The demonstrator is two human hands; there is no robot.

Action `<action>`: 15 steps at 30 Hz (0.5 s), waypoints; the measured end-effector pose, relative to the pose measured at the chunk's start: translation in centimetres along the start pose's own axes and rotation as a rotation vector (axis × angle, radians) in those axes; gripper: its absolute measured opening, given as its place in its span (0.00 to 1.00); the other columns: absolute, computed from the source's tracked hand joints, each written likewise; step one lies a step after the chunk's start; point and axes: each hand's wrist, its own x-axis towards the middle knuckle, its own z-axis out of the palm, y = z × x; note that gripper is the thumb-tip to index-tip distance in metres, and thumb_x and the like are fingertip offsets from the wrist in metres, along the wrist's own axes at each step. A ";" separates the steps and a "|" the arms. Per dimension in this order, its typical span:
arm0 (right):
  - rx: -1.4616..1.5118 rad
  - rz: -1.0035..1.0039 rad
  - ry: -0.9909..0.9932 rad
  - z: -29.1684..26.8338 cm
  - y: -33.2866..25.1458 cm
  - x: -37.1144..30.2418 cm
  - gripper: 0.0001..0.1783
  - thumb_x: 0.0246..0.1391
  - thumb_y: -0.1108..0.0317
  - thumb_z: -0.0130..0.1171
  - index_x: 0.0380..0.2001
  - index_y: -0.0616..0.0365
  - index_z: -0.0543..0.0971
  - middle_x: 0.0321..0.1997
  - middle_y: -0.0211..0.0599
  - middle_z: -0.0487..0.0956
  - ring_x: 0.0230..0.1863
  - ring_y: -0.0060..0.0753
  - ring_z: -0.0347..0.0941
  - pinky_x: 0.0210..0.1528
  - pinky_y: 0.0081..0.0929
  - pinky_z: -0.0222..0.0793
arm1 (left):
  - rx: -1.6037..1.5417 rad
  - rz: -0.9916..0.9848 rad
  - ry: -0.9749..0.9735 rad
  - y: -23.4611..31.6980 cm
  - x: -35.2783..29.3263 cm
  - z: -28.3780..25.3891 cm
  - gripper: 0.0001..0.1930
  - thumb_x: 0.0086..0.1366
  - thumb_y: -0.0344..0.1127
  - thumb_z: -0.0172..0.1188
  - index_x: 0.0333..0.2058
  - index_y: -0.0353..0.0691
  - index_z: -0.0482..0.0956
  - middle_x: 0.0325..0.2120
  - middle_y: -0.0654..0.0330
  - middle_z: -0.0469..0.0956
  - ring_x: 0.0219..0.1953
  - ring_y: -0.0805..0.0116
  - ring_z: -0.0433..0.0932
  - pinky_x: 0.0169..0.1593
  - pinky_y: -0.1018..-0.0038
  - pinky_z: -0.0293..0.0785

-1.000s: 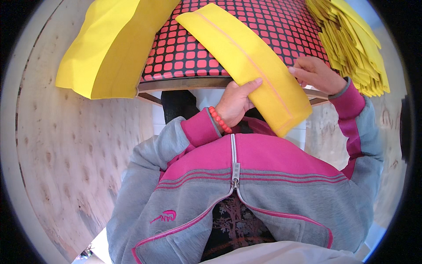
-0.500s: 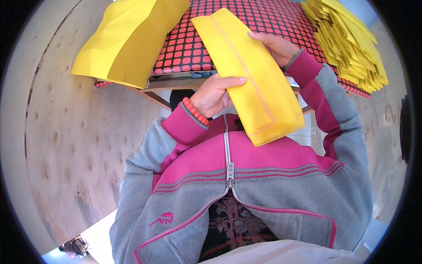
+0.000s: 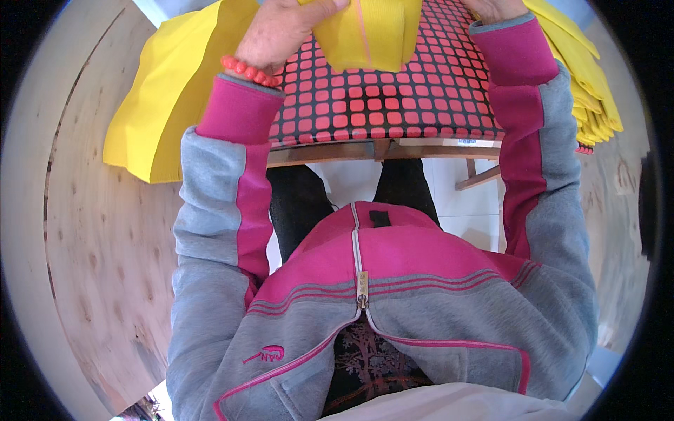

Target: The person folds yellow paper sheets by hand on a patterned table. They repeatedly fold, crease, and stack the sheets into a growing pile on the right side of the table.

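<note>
At the top edge, my left hand (image 3: 281, 31), with a red bead bracelet at the wrist, pinches a folded yellow fabric piece (image 3: 372, 42) by its left side, thumb on top. A pink line runs down the piece, which hangs over the table's near part; its far end is cut off by the picture's edge. My right hand (image 3: 497, 10) is apart from this piece, at the upper right beside a stack of yellow fabric pieces (image 3: 586, 91). Its fingers lie mostly out of the picture, so what they touch is hidden.
The table (image 3: 382, 105) wears a red-and-black checked cover over a wooden frame. Another large yellow fabric piece (image 3: 165, 91) hangs over its left corner. Wooden boards (image 3: 105, 231) stand along the left side. My legs (image 3: 298, 203) are under the table edge.
Both hands have reached away from my body toward the far part of the table. The yellow piece went along in my left hand; my right hand has let go and moved right.
</note>
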 end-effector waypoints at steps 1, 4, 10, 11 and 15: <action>-0.006 -0.077 0.044 -0.2 0.6 0.8 0.19 0.69 0.63 0.55 0.57 0.64 0.73 0.53 0.41 0.81 0.51 0.26 0.80 0.51 0.26 0.79 | 0.010 -0.038 -0.040 -0.1 0.9 -0.7 0.20 0.69 0.28 0.60 0.58 0.30 0.75 0.51 0.59 0.81 0.49 0.70 0.79 0.53 0.71 0.76; 0.001 -0.133 -0.002 -1.4 2.2 1.3 0.20 0.69 0.63 0.55 0.57 0.65 0.73 0.54 0.39 0.80 0.51 0.27 0.80 0.52 0.26 0.79 | 0.088 -0.001 -0.045 -1.4 2.7 -1.9 0.21 0.68 0.28 0.60 0.59 0.30 0.74 0.50 0.59 0.81 0.50 0.69 0.79 0.54 0.70 0.76; -0.057 -0.051 0.167 -2.1 8.6 -0.4 0.22 0.70 0.63 0.54 0.60 0.66 0.73 0.54 0.38 0.80 0.51 0.27 0.79 0.53 0.27 0.77 | 0.120 -0.073 0.018 -6.0 2.9 -2.4 0.24 0.67 0.27 0.62 0.61 0.35 0.71 0.52 0.62 0.79 0.54 0.70 0.75 0.56 0.73 0.74; 0.061 0.005 0.124 -2.6 9.6 -0.7 0.22 0.70 0.63 0.54 0.60 0.66 0.73 0.54 0.38 0.81 0.53 0.28 0.78 0.55 0.28 0.76 | 0.003 -0.157 0.053 -7.2 2.4 -1.8 0.24 0.67 0.27 0.62 0.61 0.35 0.71 0.52 0.62 0.79 0.54 0.70 0.75 0.55 0.73 0.74; -0.202 0.225 0.168 -3.7 13.3 -2.4 0.21 0.68 0.65 0.53 0.59 0.67 0.74 0.53 0.38 0.80 0.52 0.26 0.76 0.55 0.26 0.73 | -0.170 -0.222 0.019 -10.2 2.4 -1.4 0.25 0.68 0.25 0.61 0.63 0.35 0.70 0.54 0.60 0.79 0.55 0.68 0.76 0.57 0.71 0.74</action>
